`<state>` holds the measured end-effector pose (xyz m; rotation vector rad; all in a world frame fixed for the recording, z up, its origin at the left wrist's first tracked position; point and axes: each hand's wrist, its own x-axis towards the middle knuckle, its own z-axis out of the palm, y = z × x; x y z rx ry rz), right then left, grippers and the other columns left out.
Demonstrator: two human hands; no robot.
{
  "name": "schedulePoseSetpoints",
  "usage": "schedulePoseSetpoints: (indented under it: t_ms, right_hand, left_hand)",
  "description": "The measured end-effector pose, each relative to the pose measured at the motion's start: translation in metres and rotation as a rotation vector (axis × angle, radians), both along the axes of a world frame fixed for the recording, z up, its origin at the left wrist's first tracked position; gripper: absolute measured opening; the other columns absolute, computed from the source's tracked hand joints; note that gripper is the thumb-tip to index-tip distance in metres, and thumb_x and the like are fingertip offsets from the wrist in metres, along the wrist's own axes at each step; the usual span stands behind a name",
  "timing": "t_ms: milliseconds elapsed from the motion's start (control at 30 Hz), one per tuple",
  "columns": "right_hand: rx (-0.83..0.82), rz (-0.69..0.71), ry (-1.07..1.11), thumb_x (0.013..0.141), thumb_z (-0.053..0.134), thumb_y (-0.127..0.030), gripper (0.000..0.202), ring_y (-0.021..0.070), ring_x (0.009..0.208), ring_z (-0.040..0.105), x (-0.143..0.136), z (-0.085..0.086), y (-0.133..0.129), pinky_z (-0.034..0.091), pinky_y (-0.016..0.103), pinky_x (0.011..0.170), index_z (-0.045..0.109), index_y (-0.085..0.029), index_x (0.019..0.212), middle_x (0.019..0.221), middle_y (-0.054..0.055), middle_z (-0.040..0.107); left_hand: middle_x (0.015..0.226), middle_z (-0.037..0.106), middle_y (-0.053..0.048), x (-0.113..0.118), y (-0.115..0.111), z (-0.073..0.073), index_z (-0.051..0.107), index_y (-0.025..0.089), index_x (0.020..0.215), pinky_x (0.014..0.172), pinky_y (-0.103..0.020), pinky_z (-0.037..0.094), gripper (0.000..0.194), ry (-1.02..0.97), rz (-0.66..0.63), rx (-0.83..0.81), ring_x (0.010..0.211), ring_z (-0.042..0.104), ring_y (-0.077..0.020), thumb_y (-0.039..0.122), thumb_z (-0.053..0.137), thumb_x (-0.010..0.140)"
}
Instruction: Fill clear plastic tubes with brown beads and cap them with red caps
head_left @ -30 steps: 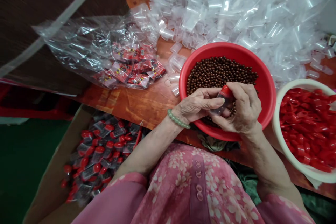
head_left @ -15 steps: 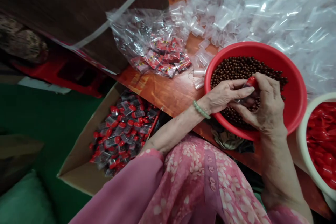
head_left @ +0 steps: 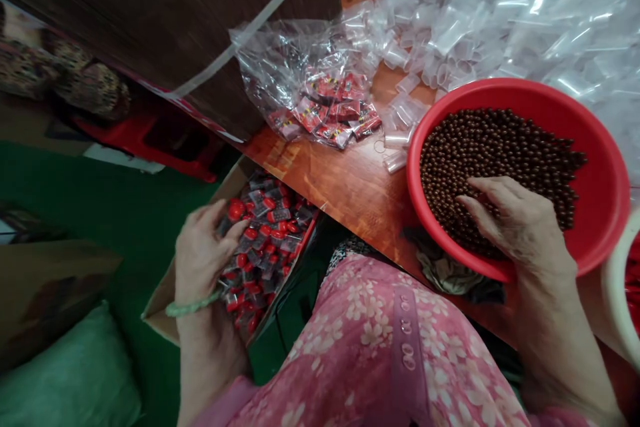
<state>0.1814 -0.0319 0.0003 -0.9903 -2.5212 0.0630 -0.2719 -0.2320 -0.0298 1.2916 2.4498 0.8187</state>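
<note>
Swung leftward, the left hand (head_left: 207, 250) hangs over the carton (head_left: 161, 307), hold unclear; right hand (head_left: 523, 223) curls empty above beads (head_left: 480, 147).

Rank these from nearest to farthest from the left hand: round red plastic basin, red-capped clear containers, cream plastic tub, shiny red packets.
1. Red-capped containers: beside the left hand
2. Red packets: tabletop, centre
3. Red basin: right side
4. Cream tub: far right edge

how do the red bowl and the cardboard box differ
The red bowl is round and sits on the table; the cardboard box has straight sides and stands lower. The bowl holds loose brown beads, the box red-capped clear containers. Both are open-topped and hold many small pieces.
</note>
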Motion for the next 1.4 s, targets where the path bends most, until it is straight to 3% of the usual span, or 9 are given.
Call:
schedulePoseSetpoints:
  t_ms: [100, 200, 300, 433, 667, 833, 1067, 1233, 1400]
  right_hand:
    - [-0.014, -0.020, -0.104, 0.100, 0.062, -0.030, 0.020, 0.0235, 0.086, 0.074, -0.004, -0.003, 0.000, 0.057, 0.035, 0.076, 0.068, -0.016, 0.113, 0.101, 0.011, 0.078]
    - [-0.049, -0.083, -0.192, 0.102, 0.057, -0.034, 0.023, 0.0242, 0.083, 0.072, -0.004, -0.006, 0.000, 0.054, 0.036, 0.072, 0.069, -0.016, 0.109, 0.098, 0.011, 0.077]
    - [-0.073, -0.127, -0.240, 0.103, 0.053, -0.034, 0.024, 0.0240, 0.080, 0.071, -0.002, -0.008, 0.001, 0.052, 0.035, 0.068, 0.070, -0.017, 0.105, 0.093, 0.010, 0.076]
    - [-0.109, -0.163, -0.238, 0.103, 0.052, -0.033, 0.024, 0.0237, 0.079, 0.071, 0.004, -0.010, 0.003, 0.050, 0.035, 0.067, 0.071, -0.017, 0.101, 0.092, 0.010, 0.076]
    - [-0.194, -0.137, -0.114, 0.101, 0.055, -0.030, 0.022, 0.0239, 0.080, 0.073, 0.004, -0.005, 0.004, 0.055, 0.036, 0.071, 0.073, -0.016, 0.101, 0.096, 0.011, 0.078]
    - [-0.365, -0.022, 0.277, 0.098, 0.064, -0.031, 0.020, 0.0204, 0.092, 0.076, -0.016, 0.021, -0.006, 0.060, 0.034, 0.083, 0.073, -0.021, 0.114, 0.105, 0.007, 0.079]
    - [-0.456, 0.045, 0.522, 0.092, 0.073, -0.045, 0.042, 0.0224, 0.108, 0.070, -0.052, 0.035, -0.014, 0.061, 0.036, 0.088, 0.070, -0.023, 0.128, 0.121, 0.011, 0.073]
    - [-0.513, -0.014, 0.651, 0.091, 0.073, -0.049, 0.039, 0.0221, 0.104, 0.068, -0.055, 0.023, -0.018, 0.060, 0.037, 0.087, 0.072, -0.022, 0.119, 0.114, 0.010, 0.072]
    - [-0.604, -0.025, 0.591, 0.091, 0.074, -0.043, 0.041, 0.0198, 0.097, 0.069, -0.033, 0.026, -0.013, 0.059, 0.034, 0.084, 0.067, -0.020, 0.124, 0.111, 0.008, 0.072]
  left_hand:
    - [0.140, 0.067, -0.007, 0.022, 0.033, -0.005, 0.071, 0.028, 0.126, 0.111, -0.066, 0.047, 0.046, 0.226, -0.013, 0.121, 0.133, 0.060, -0.0408, 0.054, 0.066, 0.089]
    - [0.119, 0.075, -0.005, 0.084, 0.103, -0.018, 0.072, 0.026, 0.118, 0.100, -0.052, 0.061, 0.038, 0.109, -0.363, 0.363, 0.108, 0.072, -0.0276, 0.052, 0.064, 0.092]
    - [0.127, 0.072, -0.014, 0.152, 0.174, -0.041, 0.068, 0.013, 0.120, 0.109, -0.049, 0.055, 0.032, 0.095, -0.667, 0.291, 0.120, 0.066, -0.0290, 0.028, 0.062, 0.093]
    - [0.120, 0.069, -0.023, 0.201, 0.223, -0.070, 0.064, 0.006, 0.120, 0.108, -0.050, 0.051, 0.030, 0.123, -0.722, 0.102, 0.121, 0.061, -0.0318, 0.010, 0.051, 0.093]
    - [0.133, 0.066, -0.022, 0.178, 0.209, -0.085, 0.058, 0.009, 0.135, 0.112, -0.052, 0.049, 0.040, 0.043, -0.679, 0.278, 0.128, 0.060, -0.0308, 0.029, 0.046, 0.103]
    - [0.141, 0.067, -0.018, 0.164, 0.176, -0.048, 0.058, 0.014, 0.141, 0.112, -0.047, 0.054, 0.049, -0.253, -0.624, 0.486, 0.131, 0.065, -0.0257, 0.045, 0.051, 0.103]
    - [0.131, 0.073, -0.012, 0.200, 0.148, -0.001, 0.064, 0.021, 0.135, 0.105, -0.036, 0.060, 0.040, -0.720, -0.799, 0.581, 0.120, 0.073, -0.0219, 0.033, 0.066, 0.098]
    - [0.134, 0.066, -0.016, 0.216, 0.156, -0.001, 0.066, 0.021, 0.129, 0.103, -0.041, 0.062, 0.036, -0.638, -0.845, 0.643, 0.124, 0.069, -0.0254, 0.040, 0.064, 0.098]
    - [0.121, 0.072, -0.013, 0.220, 0.170, 0.005, 0.066, 0.017, 0.127, 0.098, -0.036, 0.063, 0.034, -0.305, -0.970, 0.720, 0.114, 0.072, -0.0210, 0.029, 0.069, 0.095]
